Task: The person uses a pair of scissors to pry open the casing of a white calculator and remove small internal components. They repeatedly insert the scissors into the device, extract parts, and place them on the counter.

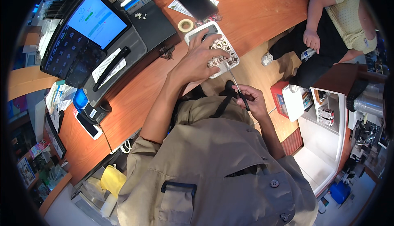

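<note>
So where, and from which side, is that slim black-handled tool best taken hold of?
I'd take the slim tool by its black handle, coming from the person's right, where the right hand holds it. The handle forms the near end; the thin metal shaft slants away, up and left, toward the white calculator under the left hand.
</note>
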{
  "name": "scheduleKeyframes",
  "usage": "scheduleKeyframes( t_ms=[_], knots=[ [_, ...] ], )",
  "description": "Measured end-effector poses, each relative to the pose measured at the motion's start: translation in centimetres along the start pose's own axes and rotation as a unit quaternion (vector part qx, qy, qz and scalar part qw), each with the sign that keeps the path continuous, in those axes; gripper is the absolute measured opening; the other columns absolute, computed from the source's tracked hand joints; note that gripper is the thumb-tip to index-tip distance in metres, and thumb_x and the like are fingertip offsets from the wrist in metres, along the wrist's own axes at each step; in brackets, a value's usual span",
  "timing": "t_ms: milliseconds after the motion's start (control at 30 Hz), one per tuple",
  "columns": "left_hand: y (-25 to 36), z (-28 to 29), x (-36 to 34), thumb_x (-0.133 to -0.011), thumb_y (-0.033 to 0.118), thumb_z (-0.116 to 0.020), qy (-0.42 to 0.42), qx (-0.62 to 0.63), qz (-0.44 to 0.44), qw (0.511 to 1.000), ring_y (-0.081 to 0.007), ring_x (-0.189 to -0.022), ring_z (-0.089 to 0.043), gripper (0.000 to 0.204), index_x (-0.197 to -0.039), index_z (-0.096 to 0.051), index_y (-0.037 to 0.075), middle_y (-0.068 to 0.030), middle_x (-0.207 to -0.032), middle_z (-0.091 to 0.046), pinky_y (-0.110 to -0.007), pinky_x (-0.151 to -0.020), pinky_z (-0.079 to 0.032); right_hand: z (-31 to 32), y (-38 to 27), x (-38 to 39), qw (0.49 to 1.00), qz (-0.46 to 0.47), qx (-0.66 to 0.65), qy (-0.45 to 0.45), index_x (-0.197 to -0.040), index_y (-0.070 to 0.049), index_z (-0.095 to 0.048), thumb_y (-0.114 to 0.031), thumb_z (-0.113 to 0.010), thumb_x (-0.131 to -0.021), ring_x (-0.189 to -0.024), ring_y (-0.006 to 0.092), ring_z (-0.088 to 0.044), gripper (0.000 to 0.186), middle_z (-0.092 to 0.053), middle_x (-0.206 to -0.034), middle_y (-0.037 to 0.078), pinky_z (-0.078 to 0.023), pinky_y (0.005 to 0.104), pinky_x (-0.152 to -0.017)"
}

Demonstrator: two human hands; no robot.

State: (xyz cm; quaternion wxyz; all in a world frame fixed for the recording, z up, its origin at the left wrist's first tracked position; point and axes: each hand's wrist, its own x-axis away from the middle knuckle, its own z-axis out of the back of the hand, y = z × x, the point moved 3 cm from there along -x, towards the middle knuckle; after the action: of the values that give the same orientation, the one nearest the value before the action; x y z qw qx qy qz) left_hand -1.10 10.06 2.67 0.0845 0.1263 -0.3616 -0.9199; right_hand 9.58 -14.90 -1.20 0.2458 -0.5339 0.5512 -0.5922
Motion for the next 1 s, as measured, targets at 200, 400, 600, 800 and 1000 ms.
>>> scheduleKeyframes(
  t_ms=[200,400,600,800,1000],
  knots=[
    [0.2,-0.1,-0.5,-0.073,0.014,-0.079,0.011,0.007,0.009,1.000,-0.0484,-0.151,-0.023,0.056,-0.127,-0.066,0.021,-0.0127,-0.158,-0.040,-0.061,-0.122,-0.024,2.4,-1.8,0.4,0.995,0.092,-0.025,0.037,-0.132,-0.001,-0.066,-0.008,-0.080,-0.090,-0.067,0.0039,-0.054,0.045,-0.062,-0.083,-0.004,-0.044,0.0206,-0.062],
    [0.9,-0.2,-0.5,-0.075,0.015,-0.078,0.028,0.008,0.009,1.000,-0.0467,-0.151,-0.025,0.054,-0.127,-0.064,0.019,-0.0137,-0.156,-0.041,-0.060,-0.122,-0.024,2.4,-0.8,-0.8,0.991,0.101,-0.017,0.085,-0.136,-0.002,-0.062,-0.010,-0.075,-0.096,-0.072,0.0052,-0.056,0.043,-0.063,-0.087,-0.002,-0.046,0.0213,-0.066],
    [0.3,1.3,-0.5,-0.084,0.015,-0.074,0.166,-0.059,0.052,0.983,-0.0458,-0.148,-0.032,0.044,-0.128,-0.067,0.015,-0.0156,-0.152,-0.049,-0.057,-0.121,-0.026,1.2,0.5,-1.2,0.991,0.088,-0.041,0.090,-0.148,-0.003,-0.053,-0.007,-0.071,-0.098,-0.087,0.0068,-0.056,0.054,-0.062,-0.102,0.001,-0.047,0.0234,-0.079],
    [-0.2,0.9,-0.8,-0.095,0.015,-0.068,0.167,-0.092,0.067,0.979,-0.0474,-0.146,-0.037,0.043,-0.137,-0.061,0.008,-0.0237,-0.153,-0.047,-0.054,-0.121,-0.033,1.1,2.0,-0.8,0.989,0.100,-0.065,0.086,-0.144,-0.004,-0.053,-0.006,-0.072,-0.097,-0.095,0.0096,-0.062,0.050,-0.063,-0.107,0.003,-0.053,0.0258,-0.082],
    [0.6,1.1,-1.2,-0.095,0.014,-0.069,0.172,-0.109,0.072,0.976,-0.0470,-0.145,-0.039,0.046,-0.139,-0.060,0.006,-0.0241,-0.154,-0.046,-0.053,-0.120,-0.035,-0.3,1.7,-3.3,0.972,0.103,-0.085,0.196,-0.138,-0.004,-0.053,-0.009,-0.074,-0.097,-0.095,0.0103,-0.066,0.046,-0.069,-0.115,0.007,-0.057,0.0260,-0.076]
  ],
)
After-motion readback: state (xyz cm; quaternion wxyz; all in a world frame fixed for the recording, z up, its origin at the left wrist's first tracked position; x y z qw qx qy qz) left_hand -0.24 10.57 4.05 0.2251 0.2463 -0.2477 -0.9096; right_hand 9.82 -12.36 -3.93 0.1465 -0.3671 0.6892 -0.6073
